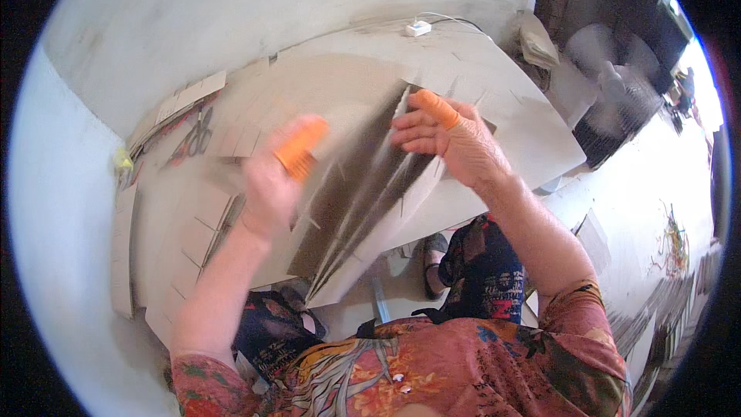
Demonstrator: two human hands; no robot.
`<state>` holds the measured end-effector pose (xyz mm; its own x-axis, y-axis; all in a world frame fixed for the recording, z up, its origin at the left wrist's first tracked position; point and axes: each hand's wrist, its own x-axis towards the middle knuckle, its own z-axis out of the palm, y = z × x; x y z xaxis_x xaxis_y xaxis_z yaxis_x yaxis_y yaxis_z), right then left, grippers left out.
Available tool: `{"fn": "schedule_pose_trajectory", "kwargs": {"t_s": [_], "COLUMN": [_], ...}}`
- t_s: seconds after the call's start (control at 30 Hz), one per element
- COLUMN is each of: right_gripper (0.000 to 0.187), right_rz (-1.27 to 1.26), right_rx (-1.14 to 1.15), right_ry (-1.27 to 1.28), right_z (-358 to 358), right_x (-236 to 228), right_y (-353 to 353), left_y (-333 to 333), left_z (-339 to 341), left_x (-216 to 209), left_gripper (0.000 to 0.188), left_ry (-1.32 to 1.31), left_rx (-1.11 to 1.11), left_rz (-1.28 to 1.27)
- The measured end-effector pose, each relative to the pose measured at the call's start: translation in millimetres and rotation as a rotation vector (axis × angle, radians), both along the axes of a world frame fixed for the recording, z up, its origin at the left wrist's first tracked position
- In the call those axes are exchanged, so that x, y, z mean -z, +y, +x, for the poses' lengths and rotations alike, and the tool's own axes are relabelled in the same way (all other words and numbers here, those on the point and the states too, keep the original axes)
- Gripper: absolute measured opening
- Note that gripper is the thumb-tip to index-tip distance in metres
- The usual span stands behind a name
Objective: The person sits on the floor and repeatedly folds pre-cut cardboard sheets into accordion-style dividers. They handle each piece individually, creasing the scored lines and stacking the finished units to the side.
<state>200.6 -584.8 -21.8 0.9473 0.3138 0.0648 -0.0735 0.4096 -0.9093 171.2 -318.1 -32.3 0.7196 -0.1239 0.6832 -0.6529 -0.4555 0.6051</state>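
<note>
Slotted cardboard pieces [370,193], brown and partly spread into a narrow fan, stand tilted over the near edge of the table between my hands. At their far upper end is my right hand [444,135], an orange sleeve on its thumb and its fingers curled against the cardboard. My left hand [278,174], also with orange on a digit, is to the left of the pieces. Motion smears its fingers, so its hold, if any, is unclear. More flat slotted cardboard [185,239] lies beneath and beside my left forearm.
Scissors [201,135] rest at the table's left, near a stack of cardboard strips [185,100]. A small white box with a cable [418,28] sits at the back. To the right stands a fan [610,77]. Cardboard sheets [664,316] are stacked on the floor at the lower right.
</note>
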Motion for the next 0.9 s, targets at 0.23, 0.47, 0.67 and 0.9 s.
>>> {"fn": "schedule_pose_trajectory", "kwargs": {"t_s": [0.23, 0.47, 0.67, 0.9], "right_gripper": [0.018, 0.016, 0.016, 0.015], "right_rz": [0.214, -0.124, -0.112, -0.417], "right_rx": [0.481, 0.570, 0.584, 0.687], "right_ry": [-0.099, -0.442, -0.511, -0.523], "right_z": [-28, -30, -35, -75], "right_x": [0, 22, 34, 17], "right_y": [-38, -92, -89, -87], "left_y": [-55, -49, -50, -34], "left_z": [-93, -134, -146, -139], "left_x": [-15, 14, 5, -11], "left_gripper": [0.043, 0.035, 0.031, 0.032], "left_ry": [-0.021, 0.127, 0.159, 0.147], "left_rx": [0.033, -0.240, -0.146, -0.251], "left_rz": [0.499, 0.821, 0.865, 0.545]}}
